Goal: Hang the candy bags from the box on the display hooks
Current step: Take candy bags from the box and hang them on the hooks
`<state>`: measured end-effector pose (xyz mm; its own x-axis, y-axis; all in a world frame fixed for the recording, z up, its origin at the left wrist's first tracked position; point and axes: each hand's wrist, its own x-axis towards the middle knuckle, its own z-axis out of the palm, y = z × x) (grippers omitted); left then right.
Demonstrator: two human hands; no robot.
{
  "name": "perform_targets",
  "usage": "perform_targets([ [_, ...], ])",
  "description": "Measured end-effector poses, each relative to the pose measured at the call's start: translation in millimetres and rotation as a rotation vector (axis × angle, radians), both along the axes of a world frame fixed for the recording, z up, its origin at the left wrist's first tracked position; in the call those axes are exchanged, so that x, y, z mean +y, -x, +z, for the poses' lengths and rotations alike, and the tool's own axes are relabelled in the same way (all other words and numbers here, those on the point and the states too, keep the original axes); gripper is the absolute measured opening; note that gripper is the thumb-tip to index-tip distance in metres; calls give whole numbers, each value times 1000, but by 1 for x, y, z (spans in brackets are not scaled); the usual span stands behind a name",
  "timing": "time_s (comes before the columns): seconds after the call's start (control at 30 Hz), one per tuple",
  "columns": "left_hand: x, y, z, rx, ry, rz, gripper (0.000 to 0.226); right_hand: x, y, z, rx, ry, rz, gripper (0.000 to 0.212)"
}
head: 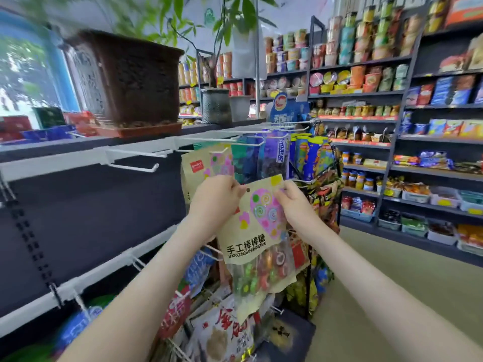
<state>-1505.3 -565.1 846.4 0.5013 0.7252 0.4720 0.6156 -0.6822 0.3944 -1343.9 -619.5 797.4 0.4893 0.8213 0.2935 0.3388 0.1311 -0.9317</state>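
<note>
Lollipop bag held up at the display hooks

The candy bag reads "手工棒棒糖 SHOUGONGBANGBANGTANG"; left hand and right hand pinch its top corners with curled fingers, below a white hook.

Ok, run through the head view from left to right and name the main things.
Brown planter → left hand → candy bag, pinched at its top corners by both hands → right hand → stocked store shelves.
</note>
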Motion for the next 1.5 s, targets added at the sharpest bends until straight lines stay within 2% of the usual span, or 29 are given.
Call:
perform_targets([
  [0.07,7,6,15,-10,-50,39,33,15,6,14,10,-20,16,15],
  [0.13,18,12,29,-35,-91,83,30,30,14,28,-52,-80,-25,42],
  [0.2,31,13,37,-60,-123,138,30,45,22,34,-253,-118,-132,66],
  [0.23,37,13,39,-67,-142,169,30,51,27,36,-350,-133,-161,69],
  [0.33,50,7,42,-73,-189,243,31,65,39,40,-513,-125,-149,55],
  [0.47,62,-3,47,-31,-250,261,31,74,43,46,-530,-161,-153,45],
  [0.7,83,-16,50,-14,-252,219,31,84,27,46,-557,-155,-108,48],
  [0.83,94,-18,49,-63,-209,207,31,94,22,44,-577,-141,-55,51],
  [1.0,103,-25,48,-43,-229,185,30,109,20,43,-549,-138,-82,51],
  [1.17,114,-21,42,26,-237,260,30,120,23,35,-552,-80,-28,53],
  [1.27,116,-17,39,55,-253,309,29,128,28,29,-559,-11,27,61],
  [1.33,113,-16,39,138,-319,339,22,131,32,26,-553,5,44,66],
  [1.43,106,-8,30,254,-567,373,12,134,37,23,-523,10,63,69],
  [1.5,108,-6,17,211,-760,421,11,136,39,19,-536,19,66,73],
])
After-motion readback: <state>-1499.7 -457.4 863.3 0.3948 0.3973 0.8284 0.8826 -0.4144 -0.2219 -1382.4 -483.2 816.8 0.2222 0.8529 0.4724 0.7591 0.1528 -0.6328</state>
